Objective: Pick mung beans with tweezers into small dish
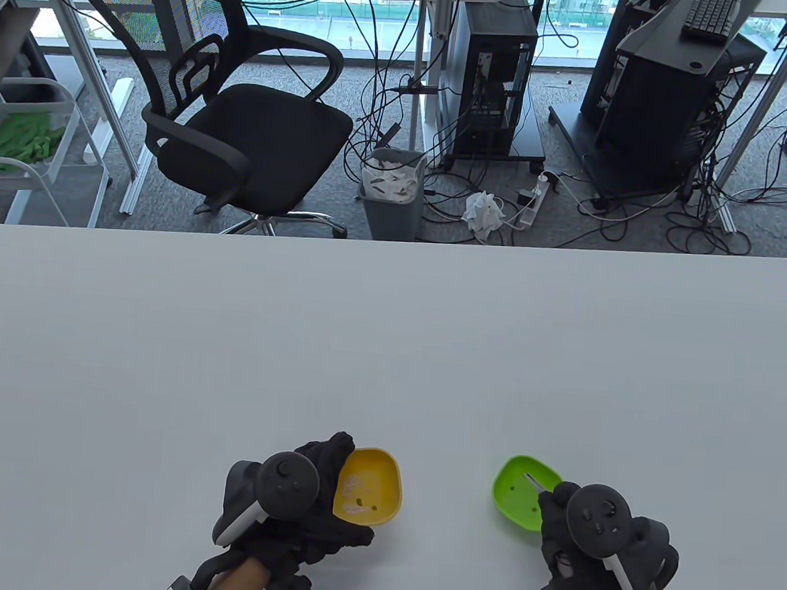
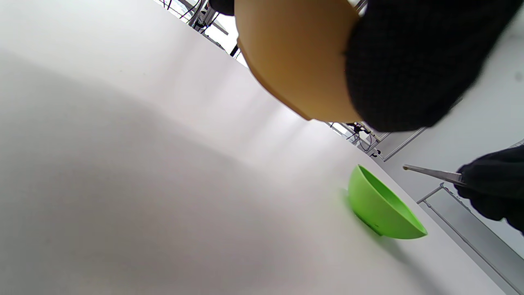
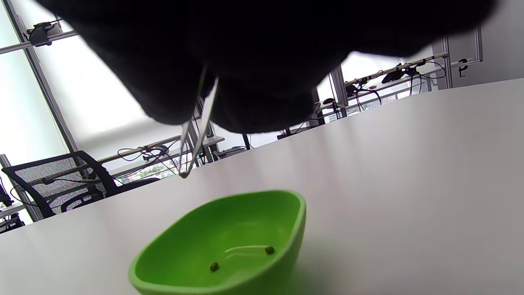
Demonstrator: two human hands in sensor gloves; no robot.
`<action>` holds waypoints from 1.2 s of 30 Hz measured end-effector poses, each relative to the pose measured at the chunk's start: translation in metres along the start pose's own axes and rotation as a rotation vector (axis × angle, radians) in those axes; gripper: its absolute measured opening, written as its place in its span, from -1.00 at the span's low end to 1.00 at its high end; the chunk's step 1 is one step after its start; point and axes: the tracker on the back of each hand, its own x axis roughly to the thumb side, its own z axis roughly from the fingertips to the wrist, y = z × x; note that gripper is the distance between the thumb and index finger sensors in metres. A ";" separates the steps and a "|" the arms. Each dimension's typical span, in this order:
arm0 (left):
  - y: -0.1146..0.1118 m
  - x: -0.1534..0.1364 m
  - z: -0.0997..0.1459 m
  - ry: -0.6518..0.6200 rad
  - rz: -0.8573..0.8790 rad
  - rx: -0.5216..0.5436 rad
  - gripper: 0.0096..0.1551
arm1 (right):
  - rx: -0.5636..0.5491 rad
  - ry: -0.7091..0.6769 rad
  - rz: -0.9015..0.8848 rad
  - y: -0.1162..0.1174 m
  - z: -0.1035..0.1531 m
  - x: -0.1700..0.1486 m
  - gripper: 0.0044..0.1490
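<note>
Your right hand pinched the tweezers, their tips nearly together above the green dish, where two mung beans lay on the bottom. Your left hand gripped the yellow dish by its near rim, lifted off the white table; more beans sat inside it.

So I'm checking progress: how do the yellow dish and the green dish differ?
The yellow dish is held tilted off the table by the left hand; the green dish rests flat on the table, untouched. Two beans show in the green one. Both are small, rounded plastic dishes.
</note>
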 end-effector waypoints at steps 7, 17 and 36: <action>-0.001 0.000 0.000 0.001 -0.001 -0.003 0.56 | 0.010 -0.001 -0.002 0.001 0.001 0.000 -0.58; -0.001 0.001 0.000 0.001 -0.002 -0.006 0.56 | 0.012 0.016 -0.006 0.001 0.001 -0.001 -0.57; -0.001 0.001 -0.002 0.004 0.003 -0.009 0.56 | 0.012 -0.405 -0.009 -0.009 0.019 0.134 -0.55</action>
